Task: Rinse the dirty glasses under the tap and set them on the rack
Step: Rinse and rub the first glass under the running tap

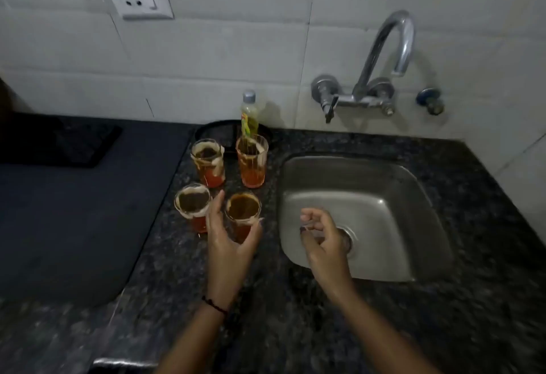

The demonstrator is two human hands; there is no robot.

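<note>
Reaching across the dark speckled stone desk point(295, 300), the left hand point(229, 240) spreads open around the nearest clear, brown-stained glass point(243, 214), not yet gripping. The right hand point(323, 237) hangs loosely curled and empty above the steel sink point(384, 184). Next, I judge: close, lift, carry beneath the chrome tap point(393, 46).

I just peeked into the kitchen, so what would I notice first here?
Four dirty glasses with orange drink dregs stand bunched on the dark counter, just left of the steel sink. The left hand is curled open around the nearest one, while the right hand hangs over the sink. Above it, a shiny curved tap pokes out of the white tiled wall, with no water visible.
</note>
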